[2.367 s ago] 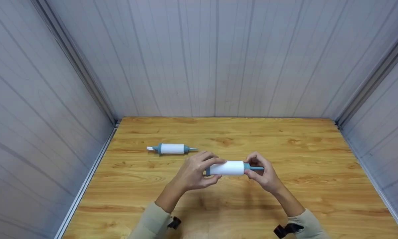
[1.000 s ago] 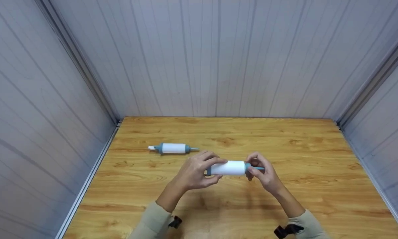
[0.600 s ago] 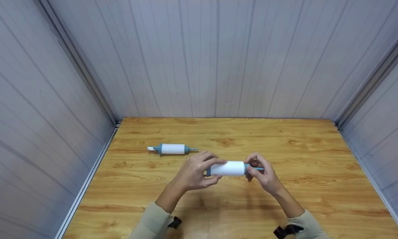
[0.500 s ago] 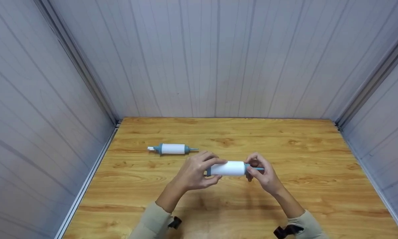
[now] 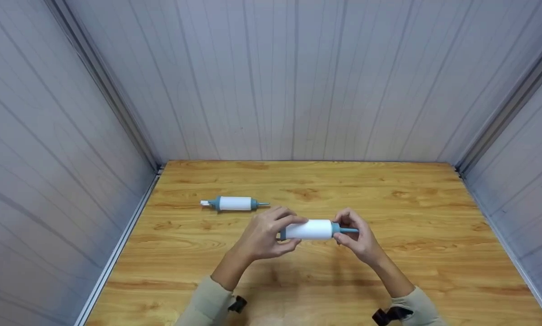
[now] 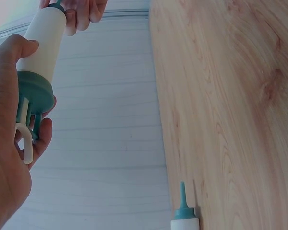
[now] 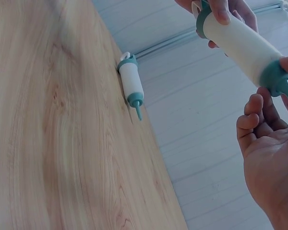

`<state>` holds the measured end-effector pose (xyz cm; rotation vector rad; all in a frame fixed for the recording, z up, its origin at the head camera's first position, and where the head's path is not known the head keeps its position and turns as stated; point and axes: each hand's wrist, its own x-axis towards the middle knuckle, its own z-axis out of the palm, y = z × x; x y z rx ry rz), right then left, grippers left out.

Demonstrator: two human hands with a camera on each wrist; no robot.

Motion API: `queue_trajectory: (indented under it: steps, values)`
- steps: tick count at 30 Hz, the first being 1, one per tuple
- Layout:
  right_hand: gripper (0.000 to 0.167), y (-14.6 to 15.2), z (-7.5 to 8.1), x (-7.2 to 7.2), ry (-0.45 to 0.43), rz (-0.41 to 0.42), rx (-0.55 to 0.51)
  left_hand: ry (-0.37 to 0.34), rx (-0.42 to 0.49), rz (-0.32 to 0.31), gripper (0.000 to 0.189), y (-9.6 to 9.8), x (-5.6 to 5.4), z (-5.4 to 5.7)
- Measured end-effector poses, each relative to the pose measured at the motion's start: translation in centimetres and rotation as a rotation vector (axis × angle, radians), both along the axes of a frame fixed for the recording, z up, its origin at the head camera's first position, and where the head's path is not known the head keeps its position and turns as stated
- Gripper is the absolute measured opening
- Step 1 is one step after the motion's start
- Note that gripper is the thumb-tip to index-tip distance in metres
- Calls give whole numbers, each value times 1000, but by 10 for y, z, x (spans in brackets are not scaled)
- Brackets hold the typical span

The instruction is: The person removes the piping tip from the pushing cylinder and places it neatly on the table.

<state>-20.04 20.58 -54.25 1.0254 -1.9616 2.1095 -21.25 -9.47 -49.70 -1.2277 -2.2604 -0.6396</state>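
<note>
In the head view, a syringe (image 5: 314,229) with a white barrel and teal ends lies level above the table, its thin nozzle pointing right. My left hand (image 5: 266,233) grips its barrel near the rear end. The left wrist view shows the teal rear collar (image 6: 34,91) and a white loop handle (image 6: 25,143) beside the palm. At the front, the thumb and fingers of my right hand (image 5: 359,237) pinch the teal nozzle cap (image 7: 277,76).
A second similar syringe (image 5: 235,203) lies on the wooden table (image 5: 388,190) at the back left, nozzle to the right. Pale panel walls (image 5: 271,90) stand behind and at both sides. Black wrist mounts (image 5: 391,314) sit at the sleeves.
The right thumb and fingers have shifted around the nozzle cap: the thumb lay over it half a second ago and now sits lower at its side. The left hand stays in place.
</note>
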Motion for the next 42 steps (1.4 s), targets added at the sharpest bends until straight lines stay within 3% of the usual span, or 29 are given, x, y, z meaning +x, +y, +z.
queue_trajectory:
  steps: [6, 15, 26, 42]
  values:
    - [12, -1, 0, 1, -12, -53, 32, -2, 1, -8, 43, 1, -1, -1]
    - [11, -1, 0, 2, -32, -66, 43, 5, 8, 4, 43, 1, 1, -2]
    - [20, 1, -2, 3, 10, -22, 12, -4, -7, 15, 43, 2, 3, -3]
    - [14, 3, -2, 2, -10, -32, 40, 10, -18, 8, 44, 3, 1, -2]
